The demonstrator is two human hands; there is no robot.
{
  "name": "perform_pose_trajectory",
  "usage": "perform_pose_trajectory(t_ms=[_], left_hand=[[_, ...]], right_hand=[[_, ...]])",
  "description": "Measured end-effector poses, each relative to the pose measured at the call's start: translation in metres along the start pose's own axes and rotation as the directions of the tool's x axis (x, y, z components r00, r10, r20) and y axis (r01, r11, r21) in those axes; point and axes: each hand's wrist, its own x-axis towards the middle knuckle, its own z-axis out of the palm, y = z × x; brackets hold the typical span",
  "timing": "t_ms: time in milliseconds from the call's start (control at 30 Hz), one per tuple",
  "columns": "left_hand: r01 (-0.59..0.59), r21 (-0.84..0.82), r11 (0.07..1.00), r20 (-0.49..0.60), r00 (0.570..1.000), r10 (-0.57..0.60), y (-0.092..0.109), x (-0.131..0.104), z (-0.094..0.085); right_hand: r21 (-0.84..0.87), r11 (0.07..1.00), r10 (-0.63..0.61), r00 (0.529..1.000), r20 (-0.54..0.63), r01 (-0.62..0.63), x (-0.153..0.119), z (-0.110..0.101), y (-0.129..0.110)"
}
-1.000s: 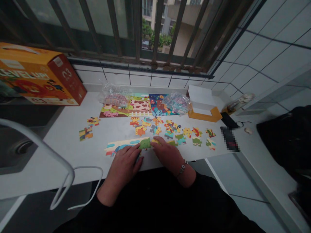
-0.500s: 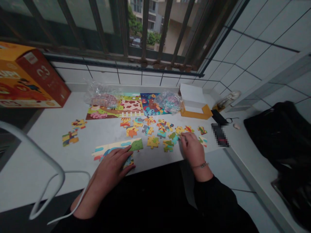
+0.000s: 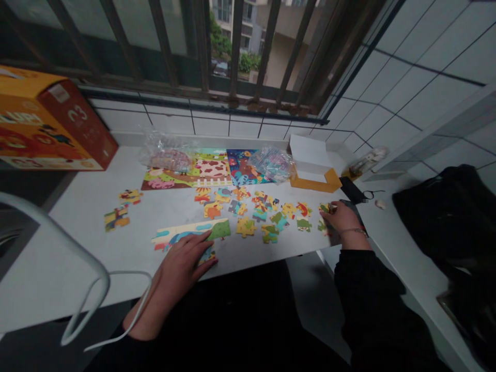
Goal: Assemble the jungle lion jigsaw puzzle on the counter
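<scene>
My left hand [image 3: 185,258] lies flat with fingers stretched over a joined section of jigsaw puzzle [image 3: 220,229], which shows blue, cream and green at its edges; the rest is under the hand. At the right end of the counter, my right hand [image 3: 343,219] pinches a small green and yellow puzzle piece [image 3: 324,207], mostly covered by the fingers. Just below it lies another piece [image 3: 321,226]. Several loose pieces spread between the hands, among them a yellow one [image 3: 245,227], a green one [image 3: 270,234] and a green and white one [image 3: 304,223].
Behind the pieces lie two picture sheets [image 3: 212,169] with clear bags of pieces [image 3: 271,163] on top. An open yellow-edged box [image 3: 314,178] and a black case [image 3: 352,190] stand right. More pieces [image 3: 116,219] lie left, near a white curved tube [image 3: 70,243] and an orange box [image 3: 58,124].
My right hand has moved right, from the middle pieces to one at the right end. A green and white piece now shows where it passed. My left hand stays on the joined section.
</scene>
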Motion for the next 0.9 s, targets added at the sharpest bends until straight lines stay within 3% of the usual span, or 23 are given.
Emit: perform_pose_trajectory(t_ms=[167, 300, 367, 433, 533, 600, 667, 733, 900], left_hand=[[-0.006, -0.011, 1.000, -0.021, 1.000, 0.006, 0.006, -0.003, -0.003], [-0.009, -0.007, 1.000, -0.032, 0.999, 0.009, 0.015, -0.002, -0.008], [-0.010, -0.001, 1.000, -0.032, 0.999, 0.010, 0.019, -0.001, -0.011], [-0.014, 0.007, 1.000, -0.042, 0.999, 0.014, 0.024, 0.000, -0.014], [-0.017, 0.025, 1.000, -0.061, 0.998, 0.019, 0.027, 0.000, -0.015], [-0.013, 0.028, 1.000, -0.067, 0.998, 0.015, 0.028, -0.001, -0.015], [-0.004, 0.021, 1.000, -0.072, 0.997, 0.005, 0.029, -0.001, -0.015], [0.006, 0.009, 1.000, -0.070, 0.998, -0.005, 0.030, -0.002, -0.015], [0.014, -0.012, 1.000, -0.062, 0.998, -0.015, 0.033, -0.002, -0.016]], right_hand=[[0.105, 0.989, -0.084, 0.983, -0.163, 0.102, -0.011, -0.013, -0.002], [0.303, 0.940, -0.074, 0.959, -0.274, 0.159, -0.052, -0.024, -0.035], [0.475, 0.859, -0.105, 0.975, -0.197, 0.189, -0.084, -0.025, -0.068], [0.654, 0.738, -0.216, 0.976, -0.004, 0.166, -0.118, -0.020, -0.108], [0.828, 0.557, -0.456, 0.857, 0.240, 0.064, -0.164, -0.002, -0.167], [0.871, 0.491, -0.568, 0.765, 0.303, 0.019, -0.187, 0.011, -0.196], [0.881, 0.472, -0.619, 0.707, 0.341, -0.011, -0.202, 0.022, -0.216], [0.882, 0.469, -0.629, 0.683, 0.372, -0.048, -0.210, 0.028, -0.226], [0.874, 0.469, -0.584, 0.696, 0.417, -0.130, -0.215, 0.029, -0.231]])
